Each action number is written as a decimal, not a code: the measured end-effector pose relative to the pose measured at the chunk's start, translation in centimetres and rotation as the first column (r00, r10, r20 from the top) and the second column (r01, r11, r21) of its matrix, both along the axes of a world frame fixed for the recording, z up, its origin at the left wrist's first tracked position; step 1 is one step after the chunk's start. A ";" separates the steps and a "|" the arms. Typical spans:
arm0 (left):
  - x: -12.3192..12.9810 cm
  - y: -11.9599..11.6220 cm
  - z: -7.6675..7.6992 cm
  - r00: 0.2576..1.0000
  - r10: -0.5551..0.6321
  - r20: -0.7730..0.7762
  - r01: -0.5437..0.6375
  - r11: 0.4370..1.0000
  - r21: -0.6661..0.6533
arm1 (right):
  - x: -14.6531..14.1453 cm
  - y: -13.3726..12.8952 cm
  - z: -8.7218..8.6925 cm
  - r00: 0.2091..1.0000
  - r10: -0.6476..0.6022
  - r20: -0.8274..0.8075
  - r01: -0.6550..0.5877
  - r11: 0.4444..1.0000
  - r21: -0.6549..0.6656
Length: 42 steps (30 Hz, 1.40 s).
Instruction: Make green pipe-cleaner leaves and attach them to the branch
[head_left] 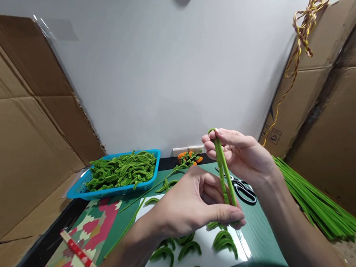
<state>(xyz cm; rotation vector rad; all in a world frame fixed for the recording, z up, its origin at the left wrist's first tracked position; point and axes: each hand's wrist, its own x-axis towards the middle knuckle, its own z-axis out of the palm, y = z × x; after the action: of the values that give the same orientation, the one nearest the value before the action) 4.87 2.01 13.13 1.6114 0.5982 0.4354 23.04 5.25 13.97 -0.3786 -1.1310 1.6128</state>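
Head view: we see a long, looped, fuzzy green pipe-cleaner strip (227, 179) at four o'clock from centre, right hand (246, 156) pinching its top, left hand (200, 207) its bottom. Likely light, bendy, non-slip; we'd grip the ends, sparing the pile.

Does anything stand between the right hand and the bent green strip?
Nothing visible does: the right hand pinches the upper end of the bent green strip, and the left hand holds its lower end.
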 end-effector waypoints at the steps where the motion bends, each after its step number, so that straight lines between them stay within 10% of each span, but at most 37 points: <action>1: 0.0 0.1 0.0 1.000 0.011 -0.012 -0.011 1.000 0.016 | -0.1 0.0 0.0 1.000 -0.017 -0.010 0.017 1.000 -0.007; 22: -1.6 2.0 -0.2 0.998 -0.028 0.064 0.027 0.999 0.019 | -1.6 1.1 -0.9 0.985 -0.045 -0.165 0.021 0.989 -0.144; 31: -2.0 1.1 0.3 0.979 0.074 -0.191 -0.019 0.961 0.277 | -1.3 0.4 -0.6 0.993 0.087 -0.082 -0.098 0.985 -0.142; 42: -1.3 1.4 -0.3 0.998 -0.006 -0.062 0.015 0.990 0.139 | -1.6 -0.4 -0.2 0.998 -0.040 -0.040 0.037 0.997 -0.072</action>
<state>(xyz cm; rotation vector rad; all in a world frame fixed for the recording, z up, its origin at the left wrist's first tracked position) 3.56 3.42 12.81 1.7661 0.6164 0.4288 21.41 4.86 13.74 -0.4092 -1.0309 1.6228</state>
